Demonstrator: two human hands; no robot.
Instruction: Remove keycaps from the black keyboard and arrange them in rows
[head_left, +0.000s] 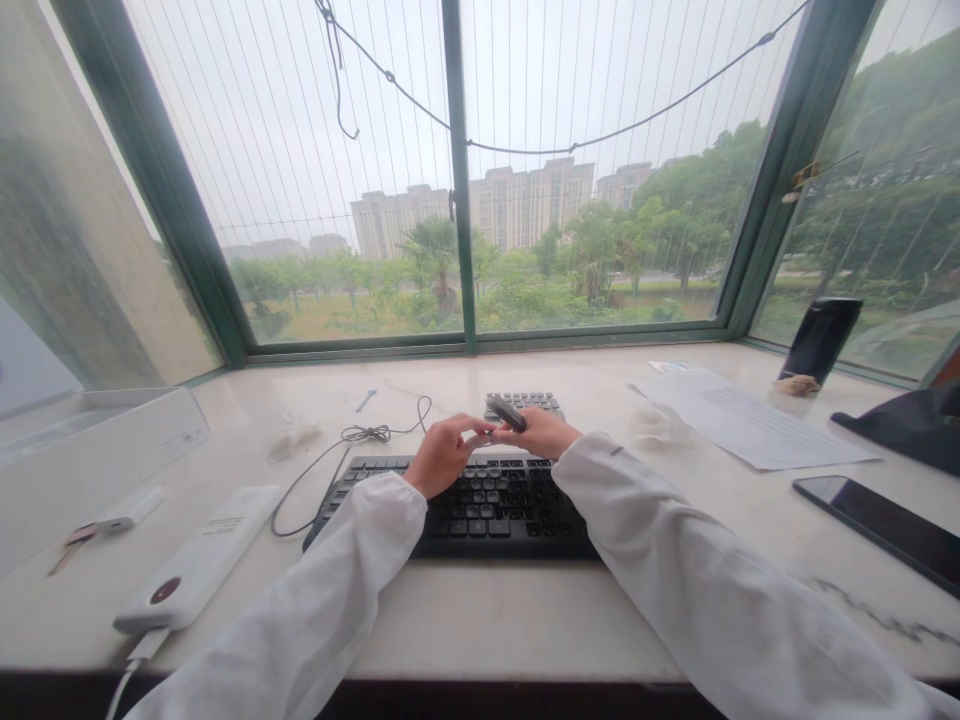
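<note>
A black keyboard (480,515) lies in front of me, with keycaps off across much of its right part and bare dark sockets showing. My right hand (546,432) is closed round a short black handheld tool (507,413), whose exact kind I cannot make out. Fingers of my left hand (444,452) pinch together at the tool's near end, on something dark and too small to name. Both hands hover over the keyboard's back edge, fingertips meeting. Just behind them, loose keycaps (553,404) lie in rows on the white surface, partly hidden by the tool and my right hand.
A coiled cable (367,434) runs left of the keyboard. Further left are a white power bank (202,560), keys (82,535) and a white box (97,440). On the right lie paper (742,415), a phone (885,525) and a black upright object (823,340). Windows stand behind.
</note>
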